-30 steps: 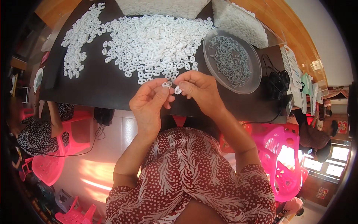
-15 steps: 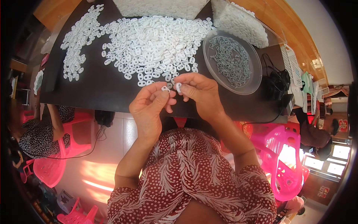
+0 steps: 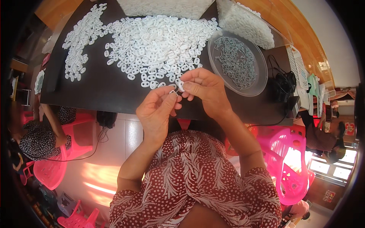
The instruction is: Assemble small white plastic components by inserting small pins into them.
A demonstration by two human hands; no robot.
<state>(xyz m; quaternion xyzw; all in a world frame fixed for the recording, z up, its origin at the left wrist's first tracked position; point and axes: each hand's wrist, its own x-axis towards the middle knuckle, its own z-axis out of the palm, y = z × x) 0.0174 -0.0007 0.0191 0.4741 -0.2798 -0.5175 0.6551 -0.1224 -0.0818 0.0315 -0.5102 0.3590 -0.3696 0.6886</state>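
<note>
Over the near edge of the dark table, my two hands meet fingertip to fingertip. My left hand (image 3: 156,114) pinches a small white piece (image 3: 173,91) between thumb and forefinger; most of it is covered by the fingers. Between the thumb and fingers of my right hand (image 3: 210,94) is a white oval piece (image 3: 180,86), tilted and touching or nearly touching the left one. Just beyond my fingers spreads a big heap of white two-hole oval pieces (image 3: 157,41). A round clear tub (image 3: 262,70) of small grey screw-like parts (image 3: 236,60) stands right of my right hand.
A smaller group of white ovals (image 3: 78,45) lies at the left. Clear containers (image 3: 249,26) full of white pieces stand at the back. Black cables and a device (image 3: 283,81) sit at the right edge. Pink plastic chairs (image 3: 291,163) flank me; another person (image 3: 42,133) sits left.
My left hand has shifted slightly right, and the gap between the two white pieces has closed. My right fingers have tilted a little upward. Both hands keep their pinch.
</note>
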